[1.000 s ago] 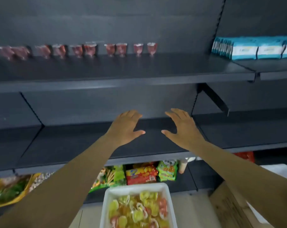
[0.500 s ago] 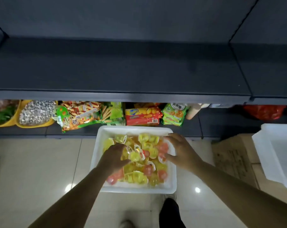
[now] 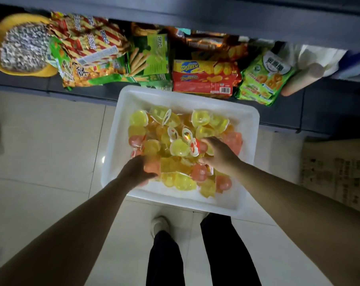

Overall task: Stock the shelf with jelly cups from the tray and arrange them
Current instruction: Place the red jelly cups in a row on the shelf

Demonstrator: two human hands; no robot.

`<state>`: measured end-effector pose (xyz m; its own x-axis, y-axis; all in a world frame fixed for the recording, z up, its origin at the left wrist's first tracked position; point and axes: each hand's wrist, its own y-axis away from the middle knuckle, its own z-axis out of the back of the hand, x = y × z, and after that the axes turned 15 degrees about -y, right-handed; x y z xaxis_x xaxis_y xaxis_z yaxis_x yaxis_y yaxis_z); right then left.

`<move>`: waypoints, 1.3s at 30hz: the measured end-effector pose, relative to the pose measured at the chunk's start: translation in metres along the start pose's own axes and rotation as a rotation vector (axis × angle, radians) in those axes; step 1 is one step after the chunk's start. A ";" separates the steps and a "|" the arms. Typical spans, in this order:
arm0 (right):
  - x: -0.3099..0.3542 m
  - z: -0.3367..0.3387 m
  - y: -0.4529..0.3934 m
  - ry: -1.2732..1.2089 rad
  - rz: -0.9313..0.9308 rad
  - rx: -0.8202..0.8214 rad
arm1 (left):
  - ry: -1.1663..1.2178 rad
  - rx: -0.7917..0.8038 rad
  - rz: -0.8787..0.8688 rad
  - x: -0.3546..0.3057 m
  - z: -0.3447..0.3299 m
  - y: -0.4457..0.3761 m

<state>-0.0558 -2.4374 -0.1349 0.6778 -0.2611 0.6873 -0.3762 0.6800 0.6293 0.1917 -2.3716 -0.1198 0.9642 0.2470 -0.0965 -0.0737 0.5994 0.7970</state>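
The white rectangular plastic tray [image 3: 249, 120] sat on the pale tiled floor [image 3: 40, 141], directly in front of the dark bottom shelf [image 3: 319, 104]. It held a loose heap of small clear plastic jelly cups [image 3: 180, 147], mostly yellow with some pink-red, lying at all angles.

Both hands were down in the tray. The left hand [image 3: 136, 172] lay over pink-red cups at the near left of the heap; it was blurred, and whether its fingers gripped a cup could not be told. The right hand [image 3: 220, 154] had its fingers curled down onto cups near the heap's middle; a firm grip could not be confirmed.

Assorted green, red and yellow snack packets [image 3: 150, 56] lay on the bottom shelf behind the tray.
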 end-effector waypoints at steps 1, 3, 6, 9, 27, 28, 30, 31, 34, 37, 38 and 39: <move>-0.003 -0.002 -0.004 0.006 -0.005 0.001 | 0.011 -0.006 0.007 0.000 -0.003 -0.003; -0.007 -0.003 -0.010 0.012 -0.001 -0.007 | 0.020 -0.024 0.034 -0.001 -0.009 -0.009; -0.010 -0.002 -0.015 0.022 0.013 -0.013 | 0.027 -0.047 0.075 -0.001 -0.013 -0.013; -0.011 -0.002 -0.016 0.040 0.018 0.000 | 0.038 -0.046 0.100 -0.001 -0.015 -0.014; -0.019 -0.011 -0.009 -0.073 -0.003 -0.029 | 0.235 -0.164 0.410 -0.020 -0.024 -0.026; -0.020 -0.010 -0.008 -0.081 -0.001 -0.038 | 0.234 -0.164 0.419 -0.021 -0.025 -0.025; -0.022 -0.008 -0.007 -0.111 -0.002 -0.061 | 0.236 -0.154 0.444 -0.024 -0.027 -0.024; -0.024 -0.007 -0.006 -0.126 -0.002 -0.069 | 0.228 -0.152 0.457 -0.026 -0.028 -0.023; -0.029 -0.001 -0.002 -0.169 -0.010 -0.071 | 0.193 -0.171 0.486 -0.031 -0.030 -0.023; -0.035 0.007 0.002 -0.170 0.014 -0.069 | 0.221 -0.191 0.504 -0.031 -0.030 -0.024; -0.037 0.009 0.003 -0.168 0.021 -0.065 | 0.234 -0.198 0.507 -0.030 -0.031 -0.024; -0.038 0.011 0.004 -0.170 0.029 -0.064 | 0.250 -0.205 0.509 -0.029 -0.031 -0.024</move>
<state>-0.0900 -2.4327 -0.1541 0.5485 -0.3495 0.7596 -0.3495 0.7295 0.5879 0.1579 -2.3690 -0.1545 0.7079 0.6977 0.1098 -0.5817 0.4877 0.6510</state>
